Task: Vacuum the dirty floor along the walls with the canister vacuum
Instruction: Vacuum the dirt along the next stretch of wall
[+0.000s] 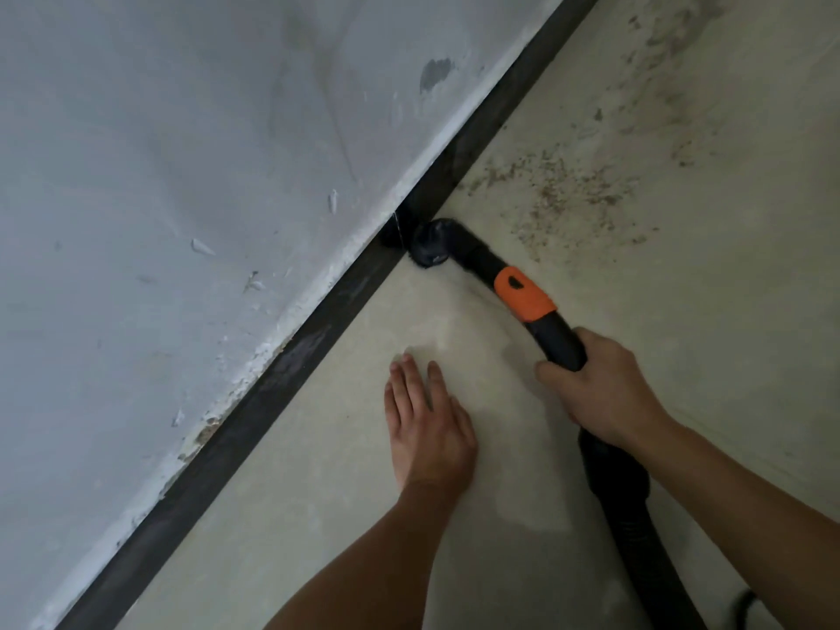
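The right hand (604,388) has its grip closed around the black vacuum wand (561,343), whose brush nozzle (429,247) sits ahead of it against the dark baseboard (282,370). The left hand (427,429) rests flat and empty on the floor (345,516). Brown debris (563,197) lies beyond the grip to the right; hugging the baseboard could miss it.

A bare indoor room, probably one under renovation or newly finished. The grey wall (182,175) in the upper left is scuffed and chipped along its foot, where a dark skirting strip (254,402) runs (paint flaking there). The pale floor (682,356) carries gritty brown debris (568,197) at upper right.
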`<action>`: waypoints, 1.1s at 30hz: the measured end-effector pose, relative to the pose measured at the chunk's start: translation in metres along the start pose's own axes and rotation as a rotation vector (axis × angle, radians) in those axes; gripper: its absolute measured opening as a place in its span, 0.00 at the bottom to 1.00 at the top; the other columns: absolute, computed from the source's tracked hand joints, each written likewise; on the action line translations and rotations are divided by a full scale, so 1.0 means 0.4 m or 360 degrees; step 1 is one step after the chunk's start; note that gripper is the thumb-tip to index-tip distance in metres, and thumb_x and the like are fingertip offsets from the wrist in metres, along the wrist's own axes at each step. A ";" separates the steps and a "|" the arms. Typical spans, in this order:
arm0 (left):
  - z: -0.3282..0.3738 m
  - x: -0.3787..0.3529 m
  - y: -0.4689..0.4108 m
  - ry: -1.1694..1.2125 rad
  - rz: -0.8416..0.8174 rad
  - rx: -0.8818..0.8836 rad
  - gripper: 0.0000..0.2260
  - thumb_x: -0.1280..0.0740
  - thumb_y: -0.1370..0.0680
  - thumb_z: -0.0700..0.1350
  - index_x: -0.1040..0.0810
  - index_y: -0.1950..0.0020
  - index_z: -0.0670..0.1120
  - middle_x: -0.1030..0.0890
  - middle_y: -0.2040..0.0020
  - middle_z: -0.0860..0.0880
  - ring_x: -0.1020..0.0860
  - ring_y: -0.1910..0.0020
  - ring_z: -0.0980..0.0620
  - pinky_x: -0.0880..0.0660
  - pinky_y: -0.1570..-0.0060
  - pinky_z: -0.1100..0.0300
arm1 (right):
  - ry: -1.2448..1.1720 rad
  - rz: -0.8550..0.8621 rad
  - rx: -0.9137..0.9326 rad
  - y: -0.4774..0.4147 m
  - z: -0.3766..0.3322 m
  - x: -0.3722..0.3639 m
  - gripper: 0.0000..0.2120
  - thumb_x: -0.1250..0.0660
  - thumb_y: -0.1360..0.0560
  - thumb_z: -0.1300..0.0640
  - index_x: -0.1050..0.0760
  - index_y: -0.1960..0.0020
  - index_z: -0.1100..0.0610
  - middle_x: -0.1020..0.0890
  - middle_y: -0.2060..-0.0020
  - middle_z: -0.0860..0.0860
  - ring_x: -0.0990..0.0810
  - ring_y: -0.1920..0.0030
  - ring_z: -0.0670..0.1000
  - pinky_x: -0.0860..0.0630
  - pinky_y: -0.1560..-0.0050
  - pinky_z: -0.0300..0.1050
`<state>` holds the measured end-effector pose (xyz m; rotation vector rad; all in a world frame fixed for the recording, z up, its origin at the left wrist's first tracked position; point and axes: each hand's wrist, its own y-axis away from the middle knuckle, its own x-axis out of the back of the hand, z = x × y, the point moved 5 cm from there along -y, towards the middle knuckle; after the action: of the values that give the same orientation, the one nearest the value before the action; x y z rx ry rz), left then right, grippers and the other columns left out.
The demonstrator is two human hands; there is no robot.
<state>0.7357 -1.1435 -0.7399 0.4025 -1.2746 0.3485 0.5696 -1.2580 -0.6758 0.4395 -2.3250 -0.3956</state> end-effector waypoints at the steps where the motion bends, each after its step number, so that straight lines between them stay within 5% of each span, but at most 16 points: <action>1: 0.002 0.003 0.003 -0.0004 0.0002 0.0001 0.26 0.52 0.19 0.51 0.38 0.24 0.41 0.46 0.22 0.37 0.50 0.22 0.39 0.54 0.25 0.47 | 0.0024 -0.0009 -0.0013 0.019 0.011 0.000 0.09 0.28 0.31 0.54 0.28 0.61 0.53 0.21 0.71 0.53 0.21 0.72 0.55 0.27 0.71 0.45; 9: 0.023 0.006 0.001 0.0013 0.0006 -0.0025 0.25 0.49 0.19 0.50 0.36 0.25 0.40 0.44 0.23 0.36 0.48 0.23 0.38 0.49 0.25 0.45 | -0.0078 0.0470 -0.0174 -0.093 0.051 0.136 0.07 0.28 0.30 0.53 0.26 0.60 0.53 0.20 0.69 0.57 0.21 0.71 0.56 0.25 0.67 0.46; 20: 0.017 -0.004 -0.004 -0.0029 -0.0031 -0.0028 0.25 0.47 0.19 0.50 0.37 0.24 0.41 0.46 0.22 0.37 0.50 0.23 0.38 0.50 0.25 0.44 | -0.0248 0.0263 -0.0097 -0.202 -0.032 0.097 0.06 0.29 0.28 0.57 0.25 0.55 0.57 0.22 0.70 0.57 0.24 0.76 0.55 0.24 0.71 0.48; 26: -0.006 0.003 -0.014 -0.0052 -0.0003 -0.0022 0.25 0.47 0.19 0.50 0.35 0.25 0.39 0.43 0.24 0.35 0.46 0.23 0.37 0.47 0.26 0.44 | 0.0020 0.0175 -0.0075 -0.051 -0.004 0.067 0.08 0.28 0.30 0.54 0.27 0.60 0.53 0.21 0.68 0.55 0.21 0.68 0.57 0.26 0.68 0.47; 33: 0.004 -0.004 -0.020 -0.0023 -0.0029 0.0023 0.26 0.53 0.19 0.51 0.40 0.24 0.41 0.47 0.22 0.37 0.51 0.22 0.40 0.54 0.24 0.47 | -0.0073 0.0353 -0.0406 0.228 0.235 0.124 0.10 0.27 0.33 0.55 0.28 0.66 0.53 0.25 0.76 0.51 0.27 0.76 0.47 0.30 0.73 0.44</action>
<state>0.7377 -1.1512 -0.7417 0.4294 -1.2827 0.3403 0.4514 -1.1826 -0.6743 0.0484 -2.2968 -0.5882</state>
